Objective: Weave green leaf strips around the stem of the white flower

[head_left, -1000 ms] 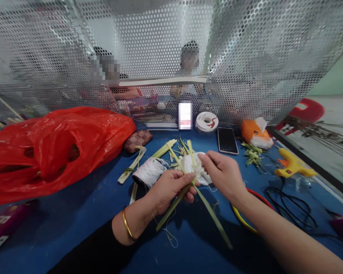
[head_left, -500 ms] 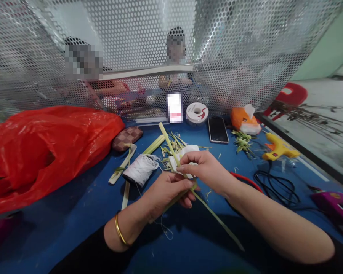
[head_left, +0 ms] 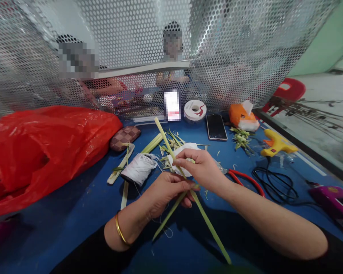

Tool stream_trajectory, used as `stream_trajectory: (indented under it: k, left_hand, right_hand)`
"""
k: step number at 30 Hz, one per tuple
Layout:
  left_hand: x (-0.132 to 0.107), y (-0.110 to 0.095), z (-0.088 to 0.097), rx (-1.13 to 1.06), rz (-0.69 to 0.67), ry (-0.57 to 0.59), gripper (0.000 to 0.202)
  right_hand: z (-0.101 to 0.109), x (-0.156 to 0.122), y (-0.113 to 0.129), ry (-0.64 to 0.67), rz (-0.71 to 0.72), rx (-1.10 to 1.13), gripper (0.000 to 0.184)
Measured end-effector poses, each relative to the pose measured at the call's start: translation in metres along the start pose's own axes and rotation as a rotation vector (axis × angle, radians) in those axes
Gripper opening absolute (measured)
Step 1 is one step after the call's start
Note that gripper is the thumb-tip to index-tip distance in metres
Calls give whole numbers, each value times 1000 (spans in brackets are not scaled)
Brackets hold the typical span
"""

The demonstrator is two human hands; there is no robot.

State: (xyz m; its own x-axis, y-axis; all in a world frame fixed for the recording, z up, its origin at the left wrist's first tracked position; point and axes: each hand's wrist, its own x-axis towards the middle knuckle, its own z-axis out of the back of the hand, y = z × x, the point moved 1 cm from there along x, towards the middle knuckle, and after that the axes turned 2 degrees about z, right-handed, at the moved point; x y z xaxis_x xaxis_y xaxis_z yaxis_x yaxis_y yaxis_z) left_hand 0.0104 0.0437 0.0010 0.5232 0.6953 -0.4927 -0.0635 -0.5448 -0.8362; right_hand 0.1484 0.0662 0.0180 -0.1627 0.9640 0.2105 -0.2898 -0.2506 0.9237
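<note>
Pale green leaf strips [head_left: 210,224] cross between my hands, two long ends hanging toward me over the table. My left hand [head_left: 175,188], with a gold bangle at the wrist, pinches the strips where they cross. Just above it my right hand [head_left: 193,161] grips the pale upper stalk [head_left: 163,134], which points up and away. Behind the fingers lies white paper [head_left: 188,147] with green cuttings [head_left: 174,141] around it. A spool of white thread [head_left: 138,169] rests on its side left of my hands, a loose thread trailing from it.
Red-handled pliers [head_left: 246,179] lie by my right forearm. Farther right are a yellow glue gun [head_left: 278,144] with a black cable, a purple device [head_left: 331,205], a phone [head_left: 216,127] and a tissue pack [head_left: 244,117]. A red plastic bag [head_left: 51,152] fills the left. Perforated metal mesh [head_left: 125,34] stands behind.
The hanging leaf ends have swung: one now points down-left, clearly visible, and the other hangs steeper. My right hand has shifted slightly, and the view has moved a little.
</note>
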Motion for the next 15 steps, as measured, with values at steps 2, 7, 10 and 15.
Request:
stream_trajectory:
  k: [2, 7, 10, 15]
  left_hand:
    - [1, -2, 2, -94, -45, -64, 34]
    - [-5, -22, 16, -184, -260, -154, 28]
    - [-11, -32, 20, -230, -363, -173, 22]
    - [-15, -33, 15, -256, -397, -186, 16]
  right_hand:
    - [6, 0, 3, -85, 135, -153, 15]
    - [16, -14, 23, -246, 407, -393, 27]
    - [1, -24, 24, 49, 311, -393, 29]
    - [-26, -29, 6, 58, 109, -166, 33]
